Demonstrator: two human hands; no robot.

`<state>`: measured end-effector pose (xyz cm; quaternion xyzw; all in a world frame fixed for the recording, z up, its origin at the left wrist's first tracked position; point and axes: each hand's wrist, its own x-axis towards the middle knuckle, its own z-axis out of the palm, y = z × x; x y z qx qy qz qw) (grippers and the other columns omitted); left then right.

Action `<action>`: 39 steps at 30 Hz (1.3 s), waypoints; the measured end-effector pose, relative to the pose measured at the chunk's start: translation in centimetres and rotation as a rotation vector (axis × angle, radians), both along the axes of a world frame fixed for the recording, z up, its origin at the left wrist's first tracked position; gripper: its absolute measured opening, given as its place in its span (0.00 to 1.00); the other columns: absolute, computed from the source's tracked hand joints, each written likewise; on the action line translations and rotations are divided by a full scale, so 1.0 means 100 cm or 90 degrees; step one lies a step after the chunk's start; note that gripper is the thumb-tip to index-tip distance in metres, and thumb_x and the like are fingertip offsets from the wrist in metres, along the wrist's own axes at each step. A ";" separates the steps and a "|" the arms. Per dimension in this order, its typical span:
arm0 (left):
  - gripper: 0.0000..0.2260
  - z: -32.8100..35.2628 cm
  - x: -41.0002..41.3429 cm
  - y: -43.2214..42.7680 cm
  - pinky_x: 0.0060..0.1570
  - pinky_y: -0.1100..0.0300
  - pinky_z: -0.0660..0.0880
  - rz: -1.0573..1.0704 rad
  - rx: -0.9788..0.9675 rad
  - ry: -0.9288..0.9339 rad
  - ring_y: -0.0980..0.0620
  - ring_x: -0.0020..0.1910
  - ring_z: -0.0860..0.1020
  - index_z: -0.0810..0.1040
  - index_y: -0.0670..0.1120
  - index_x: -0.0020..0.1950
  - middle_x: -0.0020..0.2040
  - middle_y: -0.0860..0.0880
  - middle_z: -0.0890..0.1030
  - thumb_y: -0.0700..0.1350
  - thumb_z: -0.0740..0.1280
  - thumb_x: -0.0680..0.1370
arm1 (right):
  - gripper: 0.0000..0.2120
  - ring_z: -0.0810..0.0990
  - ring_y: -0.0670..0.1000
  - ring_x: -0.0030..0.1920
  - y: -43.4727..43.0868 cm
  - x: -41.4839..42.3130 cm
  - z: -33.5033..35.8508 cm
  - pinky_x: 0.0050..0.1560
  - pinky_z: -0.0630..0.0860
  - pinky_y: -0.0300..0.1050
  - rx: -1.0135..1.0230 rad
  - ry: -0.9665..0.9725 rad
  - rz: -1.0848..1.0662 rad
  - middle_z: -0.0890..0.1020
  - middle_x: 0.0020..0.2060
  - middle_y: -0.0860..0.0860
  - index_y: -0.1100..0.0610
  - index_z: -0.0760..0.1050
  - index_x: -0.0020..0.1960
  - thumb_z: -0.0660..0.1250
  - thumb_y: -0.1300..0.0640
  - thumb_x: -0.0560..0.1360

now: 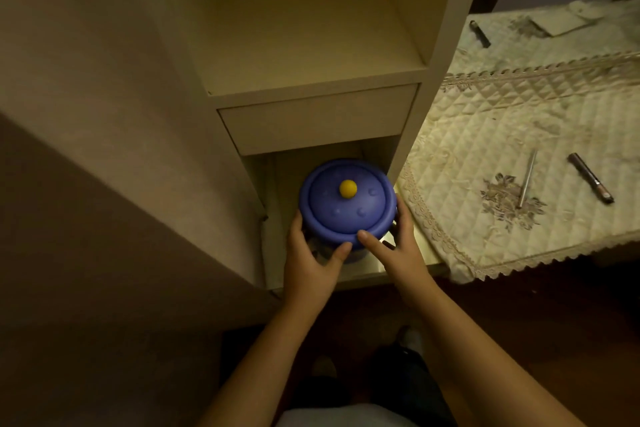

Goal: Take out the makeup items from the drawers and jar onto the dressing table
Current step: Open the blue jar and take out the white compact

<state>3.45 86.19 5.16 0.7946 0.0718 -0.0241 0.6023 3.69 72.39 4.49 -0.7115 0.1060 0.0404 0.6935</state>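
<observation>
A jar with a blue domed lid (347, 203) and a yellow knob stands in the low cubby of a cream shelf unit. My left hand (309, 258) wraps the jar's left side below the lid, thumb on the lid's rim. My right hand (394, 246) grips its right side, thumb also on the rim. On the dressing table's quilted cloth (485, 135) to the right lie a silver stick (526, 178), a dark makeup pencil (590, 177) and, farther back, a dark tube (479, 33). A shut drawer (317, 121) sits above the jar.
An open shelf (304, 42) is above the drawer. A wall panel (104, 149) runs close on the left. Folded paper or cloth (561, 22) lies at the table's far end. The table's lace edge (540, 262) hangs at the front. My feet stand on dark floor below.
</observation>
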 end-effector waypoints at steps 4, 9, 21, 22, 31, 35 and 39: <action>0.35 0.002 -0.011 0.004 0.59 0.57 0.72 -0.018 0.001 0.026 0.51 0.64 0.70 0.59 0.46 0.70 0.70 0.46 0.66 0.42 0.73 0.68 | 0.41 0.64 0.48 0.70 -0.002 -0.018 0.002 0.69 0.67 0.56 -0.020 0.004 -0.013 0.62 0.72 0.47 0.46 0.54 0.72 0.70 0.51 0.65; 0.28 0.001 0.000 0.023 0.55 0.60 0.69 -0.038 0.045 0.020 0.45 0.63 0.72 0.67 0.49 0.62 0.61 0.46 0.73 0.48 0.74 0.66 | 0.34 0.67 0.46 0.67 -0.011 -0.025 0.003 0.64 0.67 0.46 -0.039 0.003 -0.012 0.65 0.69 0.46 0.43 0.56 0.68 0.71 0.56 0.69; 0.18 0.038 0.035 -0.011 0.55 0.61 0.62 -0.160 0.333 -0.208 0.44 0.58 0.70 0.74 0.44 0.60 0.58 0.43 0.75 0.45 0.70 0.72 | 0.27 0.73 0.49 0.62 -0.028 -0.016 0.014 0.52 0.70 0.33 -0.119 -0.029 0.008 0.70 0.66 0.49 0.47 0.62 0.65 0.69 0.60 0.71; 0.16 0.037 0.038 -0.013 0.54 0.60 0.63 -0.151 0.335 -0.209 0.44 0.58 0.70 0.75 0.44 0.59 0.58 0.43 0.75 0.44 0.69 0.72 | 0.27 0.73 0.49 0.62 -0.029 -0.016 0.015 0.52 0.70 0.34 -0.120 -0.029 0.010 0.70 0.66 0.49 0.47 0.62 0.65 0.69 0.60 0.71; 0.07 0.043 0.033 -0.006 0.45 0.71 0.70 -0.038 0.180 -0.228 0.55 0.46 0.75 0.76 0.45 0.48 0.48 0.53 0.74 0.44 0.69 0.72 | 0.24 0.74 0.39 0.57 -0.042 -0.016 0.023 0.53 0.69 0.31 -0.223 -0.099 0.025 0.73 0.57 0.41 0.38 0.64 0.58 0.69 0.58 0.71; 0.06 0.051 0.018 0.011 0.45 0.76 0.70 0.048 0.071 -0.260 0.65 0.45 0.74 0.71 0.58 0.45 0.47 0.59 0.72 0.53 0.62 0.70 | 0.22 0.76 0.41 0.54 -0.050 -0.009 0.033 0.50 0.72 0.32 -0.292 -0.173 0.029 0.76 0.51 0.38 0.38 0.68 0.55 0.70 0.60 0.70; 0.08 0.059 0.002 0.024 0.45 0.76 0.69 0.086 0.133 -0.264 0.60 0.44 0.74 0.73 0.54 0.48 0.48 0.58 0.70 0.53 0.62 0.71 | 0.16 0.78 0.43 0.51 -0.046 0.009 0.044 0.47 0.75 0.37 -0.323 -0.209 0.099 0.78 0.49 0.40 0.48 0.73 0.55 0.69 0.56 0.69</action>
